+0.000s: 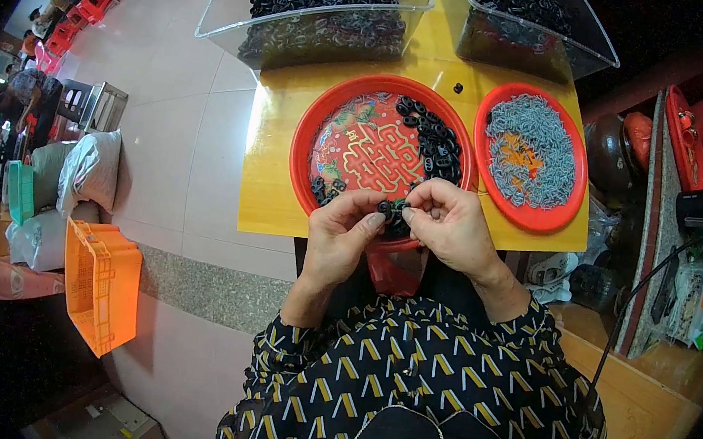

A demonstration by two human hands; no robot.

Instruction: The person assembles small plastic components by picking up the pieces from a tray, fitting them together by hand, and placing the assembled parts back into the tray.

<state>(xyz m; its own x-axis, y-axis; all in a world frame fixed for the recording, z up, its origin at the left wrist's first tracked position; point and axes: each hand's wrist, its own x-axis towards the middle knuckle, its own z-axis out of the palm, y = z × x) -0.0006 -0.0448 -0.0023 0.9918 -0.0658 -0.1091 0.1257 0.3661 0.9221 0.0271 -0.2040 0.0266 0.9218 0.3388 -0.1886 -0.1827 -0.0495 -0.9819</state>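
Note:
Over the near rim of a round red tray (pixel 301 143), my left hand (pixel 338 237) pinches a small black plastic piece (pixel 385 209) with rounded holes. My right hand (pixel 454 232) has its thumb and forefinger closed at the other side of the same piece; whether a smaller part sits in those fingertips is too small to tell. Loose black pieces (pixel 439 143) of the same kind are heaped along the tray's right side, with a few at its lower left. To the right, a red plate (pixel 576 190) bears many thin grey pieces (pixel 538 123), like little screws or springs.
Two clear plastic bins (pixel 323 35) (pixel 537 47) full of black pieces stand at the table's far side. One loose black piece (pixel 458 88) lies on the yellow table (pixel 266 186). An orange crate (pixel 112 290) and sacks (pixel 90 169) are on the floor at left, with people beyond.

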